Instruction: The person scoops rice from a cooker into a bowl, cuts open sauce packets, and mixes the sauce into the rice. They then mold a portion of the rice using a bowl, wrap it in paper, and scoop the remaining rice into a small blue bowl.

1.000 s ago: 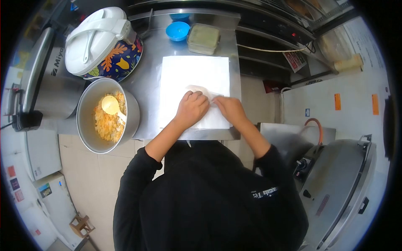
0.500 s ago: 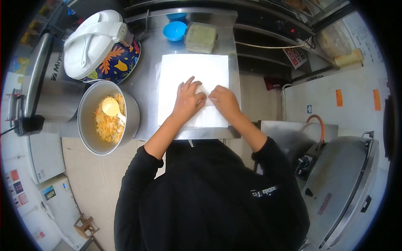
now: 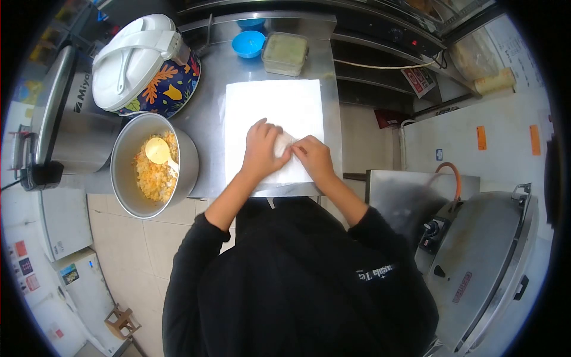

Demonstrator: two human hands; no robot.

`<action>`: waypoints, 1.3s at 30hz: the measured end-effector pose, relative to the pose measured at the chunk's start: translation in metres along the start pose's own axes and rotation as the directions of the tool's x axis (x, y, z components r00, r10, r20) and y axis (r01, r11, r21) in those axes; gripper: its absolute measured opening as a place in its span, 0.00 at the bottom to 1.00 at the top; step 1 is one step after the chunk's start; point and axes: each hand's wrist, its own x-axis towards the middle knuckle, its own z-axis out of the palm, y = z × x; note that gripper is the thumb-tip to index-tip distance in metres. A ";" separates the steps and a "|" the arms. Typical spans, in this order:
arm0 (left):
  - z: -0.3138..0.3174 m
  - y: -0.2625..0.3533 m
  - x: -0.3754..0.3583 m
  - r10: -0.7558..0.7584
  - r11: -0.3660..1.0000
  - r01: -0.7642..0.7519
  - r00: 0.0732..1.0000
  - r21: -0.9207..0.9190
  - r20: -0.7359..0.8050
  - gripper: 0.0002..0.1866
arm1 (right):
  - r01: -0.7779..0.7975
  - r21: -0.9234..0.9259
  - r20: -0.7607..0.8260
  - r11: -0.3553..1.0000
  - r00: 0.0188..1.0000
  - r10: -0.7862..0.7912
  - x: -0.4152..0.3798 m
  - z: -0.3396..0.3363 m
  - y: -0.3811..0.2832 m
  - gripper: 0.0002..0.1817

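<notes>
A stack of white paper sheets (image 3: 273, 98) lies on the steel table (image 3: 208, 134). On its lower half, a small whitish wrapped bundle (image 3: 284, 143) sits between my two hands. My left hand (image 3: 262, 149) is curled against the bundle's left side, its fingers bent around it. My right hand (image 3: 313, 156) pinches the bundle's right edge with thumb and fingertips. Parts of the bundle are hidden under the fingers, and its contents cannot be made out.
Left of the sheets stands a deep metal pot (image 3: 189, 157) of yellowish rice with a yellow ladle (image 3: 157, 151). Behind it are a patterned container with a white lid (image 3: 134, 59) and a steel cooker (image 3: 86, 140). A blue bowl (image 3: 248, 44) and a lidded box (image 3: 285, 53) stand at the back.
My left hand has moved slightly nearer to me and closed more around the bundle. My right hand has shifted a little left and down. The top sheet has slid slightly.
</notes>
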 end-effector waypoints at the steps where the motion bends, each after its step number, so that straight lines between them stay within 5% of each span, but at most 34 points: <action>1: 0.001 0.004 -0.010 0.025 1.000 -0.025 0.997 0.001 -0.067 0.23 | -0.063 0.062 -0.018 0.996 0.998 0.065 0.001 0.001 -0.002 0.07; 3: -0.004 0.012 -0.026 0.030 0.999 -0.032 0.991 -0.012 -0.128 0.23 | -0.190 0.193 -0.030 0.963 0.979 0.199 0.004 0.006 -0.016 0.09; 6: -0.008 0.019 -0.042 0.026 0.998 -0.034 0.987 -0.043 -0.156 0.24 | 0.046 0.256 -0.205 0.966 0.979 0.008 0.001 0.024 -0.013 0.13; 7: -0.008 0.019 -0.046 0.023 0.998 -0.031 0.990 -0.057 -0.141 0.24 | 0.007 0.285 -0.022 0.959 1.000 -0.001 -0.004 0.022 -0.009 0.24; 10: -0.005 0.015 -0.054 0.013 0.992 -0.036 0.984 -0.124 -0.179 0.24 | 0.156 0.405 -0.005 0.901 0.986 -0.169 -0.019 0.026 -0.015 0.36; 11: -0.004 0.014 -0.057 0.044 0.992 -0.063 0.986 -0.113 -0.163 0.26 | 0.098 0.503 0.125 0.859 0.975 -0.185 -0.020 0.028 -0.013 0.44; 13: -0.004 0.008 -0.061 0.110 0.989 -0.121 0.986 -0.087 -0.129 0.31 | 0.042 0.497 0.150 0.867 0.980 -0.133 -0.024 0.034 -0.014 0.44; 16: 0.005 0.027 -0.071 -0.410 0.894 0.276 0.820 -0.352 -0.400 0.38 | 0.074 0.409 0.131 0.910 0.982 -0.138 -0.021 0.036 -0.018 0.44; 17: 0.000 0.030 -0.076 -0.500 0.849 0.406 0.824 -0.339 -0.267 0.42 | 0.097 0.366 0.114 0.926 0.982 -0.148 -0.020 0.037 -0.021 0.43; 20: 0.000 0.034 -0.075 -0.541 0.691 0.425 0.840 -0.584 -0.029 0.42 | 0.150 0.378 0.079 0.914 0.978 -0.193 -0.018 0.043 -0.028 0.42; 24: -0.018 0.037 -0.052 -0.673 0.298 0.430 0.728 -0.852 0.132 0.36 | -0.025 0.465 0.249 0.885 0.963 -0.104 -0.003 0.030 -0.039 0.38; 30: -0.048 0.037 -0.030 -0.728 -0.040 0.379 0.623 -0.924 0.287 0.36 | -0.244 0.500 0.479 0.831 0.877 -0.031 0.036 0.007 -0.064 0.37; 36: -0.034 0.006 -0.041 -0.781 -0.057 0.334 0.573 -0.941 0.250 0.32 | -0.169 0.422 0.491 0.891 0.869 -0.068 0.050 0.019 -0.066 0.41; 38: -0.018 -0.014 -0.048 -0.778 -0.017 0.338 0.586 -0.941 0.225 0.33 | -0.297 0.427 0.502 0.854 0.863 0.049 0.055 0.022 -0.064 0.37; 39: -0.022 -0.018 -0.049 -0.754 0.088 0.416 0.622 -0.905 0.213 0.35 | -0.460 0.560 0.552 0.689 0.827 0.104 0.057 0.015 -0.075 0.34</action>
